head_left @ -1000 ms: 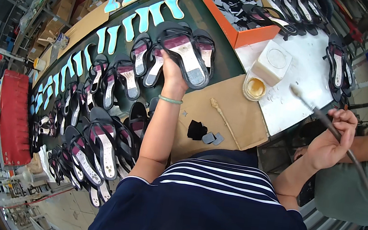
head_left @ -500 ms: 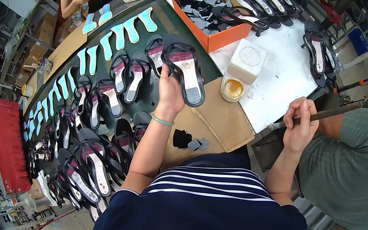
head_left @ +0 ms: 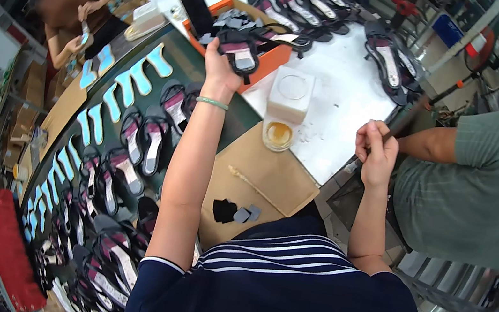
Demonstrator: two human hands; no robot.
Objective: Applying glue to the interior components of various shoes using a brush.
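Reaching out over the near side of an orange box, my left hand is closed on a black strappy sandal. A dark red and grey inner sole shows on it. The box holds many small grey and black pieces, and another sandal lies across its right part. My right hand is raised at the right, closed on a brown-handled tool mostly hidden by the fingers. Below the hands, a brown board carries a glue-crusted stick, black patches and grey patches.
A white block-shaped container and an amber glue cup stand beside the board. Rows of sandals and light-blue insoles cover the green table. A black phone leans at the box. A co-worker in grey-green is close on my right.
My left hand has carried the sandal forward from above the green table to the orange box. The right hand's tool has turned, so less of its handle shows. My view has shifted.
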